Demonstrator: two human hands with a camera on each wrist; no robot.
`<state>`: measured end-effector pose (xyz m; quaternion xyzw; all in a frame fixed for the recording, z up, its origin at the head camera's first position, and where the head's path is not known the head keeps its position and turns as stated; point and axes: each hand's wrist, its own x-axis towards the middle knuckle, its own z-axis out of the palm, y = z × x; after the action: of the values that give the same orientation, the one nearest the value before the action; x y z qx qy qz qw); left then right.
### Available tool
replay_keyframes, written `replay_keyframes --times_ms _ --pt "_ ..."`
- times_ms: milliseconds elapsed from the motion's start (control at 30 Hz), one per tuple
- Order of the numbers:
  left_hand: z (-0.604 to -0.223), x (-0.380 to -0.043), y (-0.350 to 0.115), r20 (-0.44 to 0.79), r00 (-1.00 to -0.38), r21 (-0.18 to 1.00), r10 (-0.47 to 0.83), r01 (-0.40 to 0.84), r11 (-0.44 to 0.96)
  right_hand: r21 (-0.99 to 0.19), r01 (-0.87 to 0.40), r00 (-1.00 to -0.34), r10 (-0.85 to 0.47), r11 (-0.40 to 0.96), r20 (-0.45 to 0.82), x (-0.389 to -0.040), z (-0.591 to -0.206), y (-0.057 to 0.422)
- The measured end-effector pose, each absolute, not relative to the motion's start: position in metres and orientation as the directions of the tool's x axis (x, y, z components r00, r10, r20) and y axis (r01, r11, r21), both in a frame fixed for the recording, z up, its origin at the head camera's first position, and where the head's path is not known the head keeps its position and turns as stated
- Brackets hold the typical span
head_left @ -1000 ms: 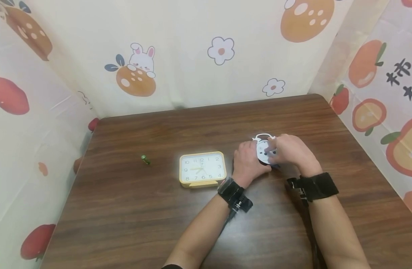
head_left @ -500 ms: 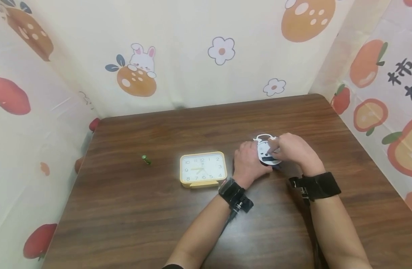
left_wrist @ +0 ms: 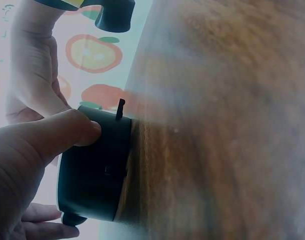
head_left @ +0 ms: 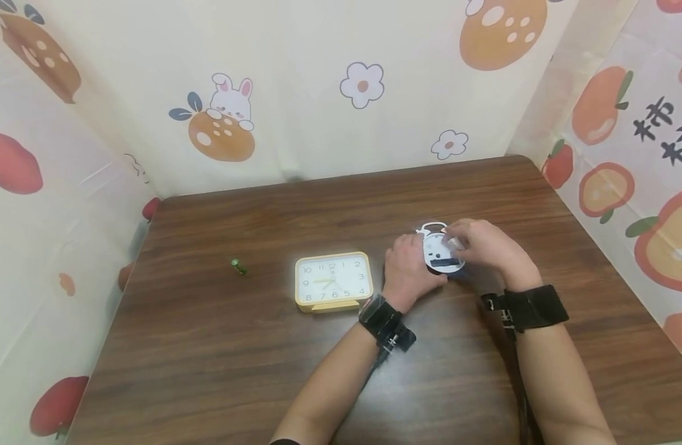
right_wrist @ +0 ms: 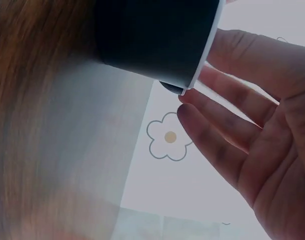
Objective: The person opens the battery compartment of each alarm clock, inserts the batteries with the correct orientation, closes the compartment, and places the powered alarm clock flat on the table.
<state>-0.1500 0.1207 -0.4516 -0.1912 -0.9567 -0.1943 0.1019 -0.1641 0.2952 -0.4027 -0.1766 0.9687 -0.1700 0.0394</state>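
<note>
A round alarm clock (head_left: 436, 253) lies face down, its white back up, with a white handle at the far end. A dark slot shows in its back near the lower edge. My left hand (head_left: 409, 269) grips the clock's side; in the left wrist view the thumb (left_wrist: 87, 131) presses on its dark body (left_wrist: 95, 170). Above the back, my right hand (head_left: 484, 250) pinches a small white piece (head_left: 456, 243), seemingly the battery cover. That piece is hidden in the right wrist view, where the fingers (right_wrist: 212, 140) are by the rim.
A yellow rectangular clock (head_left: 333, 281) lies face up left of my left hand. Farther left is a small green battery (head_left: 238, 267). Printed cloth walls (head_left: 296, 93) stand around the back and sides of the wooden table (head_left: 207, 358).
The dark slot in the clock's back has come into view. My right hand has lifted slightly to the right with the small white piece. My left hand keeps its grip.
</note>
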Motion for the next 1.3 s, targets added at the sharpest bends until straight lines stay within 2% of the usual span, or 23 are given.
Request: replay_keyframes --times_ms 367,600,1133,1300 --pt "-0.451 -0.150 0.120 0.272 -0.905 0.366 0.327 0.412 0.834 -0.303 -0.211 -0.975 -0.220 0.929 0.002 -0.165 -0.404 0.296" --pt "-0.451 -0.150 0.120 0.278 -0.903 0.352 0.327 0.413 0.840 -0.336 -0.089 -0.995 -0.095 0.938 -0.003 -0.166 -0.407 0.291" --pt "-0.449 -0.147 0.121 0.228 -0.919 0.373 0.322 0.388 0.843 -0.384 -0.042 -0.998 -0.054 0.922 -0.018 -0.166 -0.412 0.287" --pt "-0.450 -0.147 0.120 0.233 -0.917 0.377 0.323 0.392 0.840 -0.410 -0.051 -0.998 -0.032 0.910 0.054 -0.166 -0.411 0.286"
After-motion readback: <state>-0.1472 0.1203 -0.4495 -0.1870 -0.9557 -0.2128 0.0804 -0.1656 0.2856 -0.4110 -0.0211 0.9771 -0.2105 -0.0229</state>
